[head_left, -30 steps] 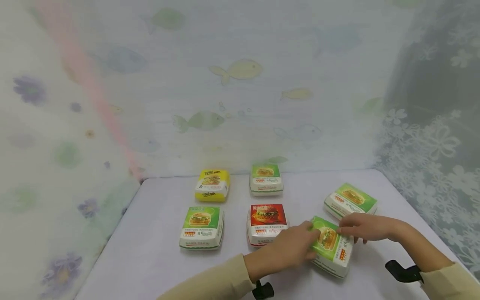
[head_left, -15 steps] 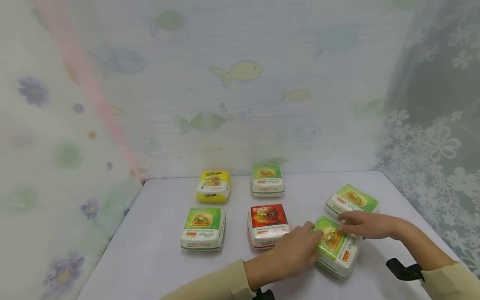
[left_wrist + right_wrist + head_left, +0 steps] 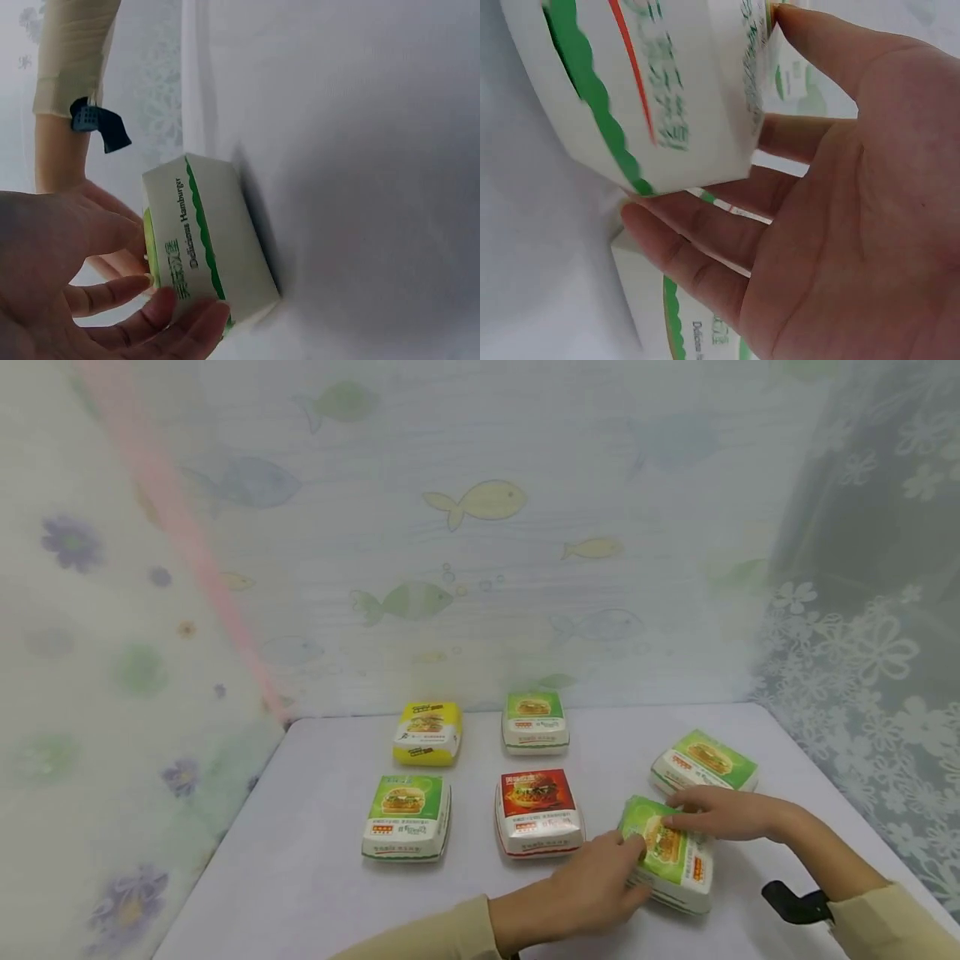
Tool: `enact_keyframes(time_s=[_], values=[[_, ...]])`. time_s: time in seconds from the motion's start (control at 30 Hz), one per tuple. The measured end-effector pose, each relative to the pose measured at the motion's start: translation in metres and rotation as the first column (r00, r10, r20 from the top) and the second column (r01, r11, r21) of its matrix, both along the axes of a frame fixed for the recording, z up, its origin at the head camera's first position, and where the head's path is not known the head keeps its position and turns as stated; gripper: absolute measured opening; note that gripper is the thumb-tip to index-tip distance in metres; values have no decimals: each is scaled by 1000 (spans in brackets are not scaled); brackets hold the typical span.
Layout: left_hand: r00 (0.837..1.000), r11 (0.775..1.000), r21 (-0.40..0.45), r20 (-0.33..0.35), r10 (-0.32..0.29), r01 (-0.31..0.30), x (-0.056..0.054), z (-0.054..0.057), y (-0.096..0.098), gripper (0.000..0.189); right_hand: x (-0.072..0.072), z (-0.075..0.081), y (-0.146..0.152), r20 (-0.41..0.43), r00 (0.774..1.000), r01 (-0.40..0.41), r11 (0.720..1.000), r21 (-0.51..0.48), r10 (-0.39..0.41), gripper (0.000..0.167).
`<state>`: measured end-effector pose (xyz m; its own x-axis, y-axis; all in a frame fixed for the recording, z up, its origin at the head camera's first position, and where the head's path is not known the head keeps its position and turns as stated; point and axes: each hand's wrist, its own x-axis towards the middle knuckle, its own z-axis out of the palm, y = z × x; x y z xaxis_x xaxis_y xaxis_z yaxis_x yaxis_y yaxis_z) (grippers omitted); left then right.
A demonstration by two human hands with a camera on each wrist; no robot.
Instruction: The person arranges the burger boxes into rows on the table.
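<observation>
A hamburger box (image 3: 664, 853) with a green and white lid lies at the front right of the white table, turned at an angle. From its left, my left hand (image 3: 596, 881) holds its side. My right hand (image 3: 723, 812) grips the far right end, thumb on the lid. In the left wrist view, the fingertips of the left hand (image 3: 112, 307) touch the box's printed side (image 3: 202, 232). The right wrist view has the right hand's fingers (image 3: 705, 232) along the box's lower edge. Whether the box is slightly raised, I cannot tell.
Behind the right hand lies another green box (image 3: 705, 762), slanted. A red-topped box (image 3: 538, 814) stands left of the held one, with a green box (image 3: 407, 818) further left. At the back are a yellow box (image 3: 427, 733) and a green box (image 3: 535, 722). Patterned curtains surround the table.
The held box has shifted slightly right, then back left, with a small turn. Both hands move with it; the left hand now sits a little lower. The other boxes stay put.
</observation>
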<state>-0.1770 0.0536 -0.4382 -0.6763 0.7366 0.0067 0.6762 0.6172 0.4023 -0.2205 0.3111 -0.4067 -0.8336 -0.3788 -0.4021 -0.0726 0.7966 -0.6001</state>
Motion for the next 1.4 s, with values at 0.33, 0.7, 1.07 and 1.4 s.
enact_keyframes(time_s=[0.33, 0.7, 1.07, 1.4], values=[[990, 994, 38, 100, 97, -101, -20, 1, 3, 33, 9, -1, 11, 82, 997, -12, 999, -37, 15, 42], [921, 979, -85, 332, 204, -186, -11, 1, 4, 56, 17, 0, 18, 154, 986, 72, 997, -11, -70, 40], [838, 975, 31, 518, 172, -219, -15, -3, 4, 38, 24, -1, 19, 189, 979, 92, 992, -87, -74, 38], [797, 964, 53, 575, 184, -261, -15, -8, 6, 40, 26, -5, 21, 190, 981, 62, 988, -142, -34, 38]])
